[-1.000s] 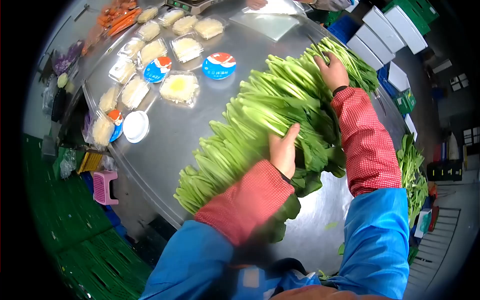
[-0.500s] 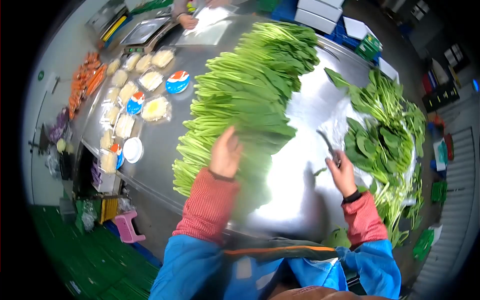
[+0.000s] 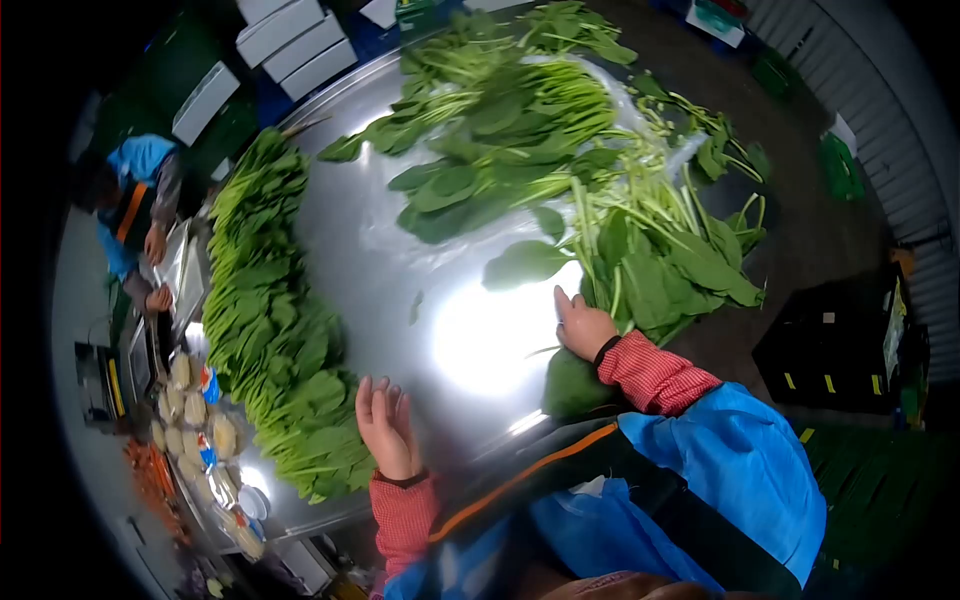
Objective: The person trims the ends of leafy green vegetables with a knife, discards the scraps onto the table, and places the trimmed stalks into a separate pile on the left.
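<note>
Green, broad-leaved, pale-stemmed vegetables (image 3: 672, 272) beside right fingers (image 3: 565, 306), grip unclear; left fingers (image 3: 379, 404) loose.

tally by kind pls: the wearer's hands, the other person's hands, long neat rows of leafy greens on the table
Wearer's left hand and right hand: 2
Other person's hands: 2
Long neat row of leafy greens: 1
Total: 5

A harsh white glare burns out the middle of the metal desk (image 3: 350, 250), with a smaller bright patch toward its lower left edge. Around it the floor (image 3: 800, 245) and the black crate (image 3: 830, 350) sink into dimness. Wide-angle distortion bows the corrugated wall (image 3: 865, 115), the corners fall to black, and the far leafy greens (image 3: 490, 185) look softly smeared.
</note>
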Demonstrator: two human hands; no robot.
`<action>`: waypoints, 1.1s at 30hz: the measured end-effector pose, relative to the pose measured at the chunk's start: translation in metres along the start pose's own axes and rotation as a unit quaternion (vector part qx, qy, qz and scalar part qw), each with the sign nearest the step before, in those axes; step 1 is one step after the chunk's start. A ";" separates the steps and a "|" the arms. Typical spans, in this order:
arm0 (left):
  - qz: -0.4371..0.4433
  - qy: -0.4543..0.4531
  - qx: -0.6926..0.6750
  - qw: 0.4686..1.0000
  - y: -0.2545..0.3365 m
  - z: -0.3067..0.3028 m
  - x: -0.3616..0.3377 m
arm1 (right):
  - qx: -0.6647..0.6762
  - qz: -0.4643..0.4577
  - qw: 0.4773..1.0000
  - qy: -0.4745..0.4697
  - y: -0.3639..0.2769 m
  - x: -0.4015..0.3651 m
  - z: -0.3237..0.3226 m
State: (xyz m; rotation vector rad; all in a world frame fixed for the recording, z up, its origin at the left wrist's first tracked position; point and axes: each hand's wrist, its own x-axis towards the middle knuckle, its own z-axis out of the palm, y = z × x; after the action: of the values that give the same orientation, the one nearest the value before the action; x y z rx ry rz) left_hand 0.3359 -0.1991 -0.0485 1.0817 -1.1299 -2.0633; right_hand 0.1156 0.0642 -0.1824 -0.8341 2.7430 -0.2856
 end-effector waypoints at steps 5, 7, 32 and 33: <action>-0.006 -0.017 0.037 0.999 -0.052 0.100 -0.007 | 0.001 0.049 0.997 0.056 0.122 0.007 -0.031; -0.030 -0.019 0.062 0.997 -0.079 0.152 -0.010 | -0.004 0.050 0.997 0.063 0.172 0.019 -0.044; 0.174 -0.134 0.372 0.902 -0.103 0.363 0.172 | 0.657 0.148 0.739 0.026 0.292 0.199 -0.192; 0.183 -0.140 0.380 0.896 -0.097 0.379 0.195 | 0.714 0.148 0.683 0.033 0.266 0.214 -0.170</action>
State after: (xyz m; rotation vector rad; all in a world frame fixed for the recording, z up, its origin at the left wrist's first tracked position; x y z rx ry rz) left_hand -0.0953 -0.1366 -0.0850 0.7931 -2.2110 -1.5144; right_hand -0.2447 0.1784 -0.1310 0.1072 1.6694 -1.9642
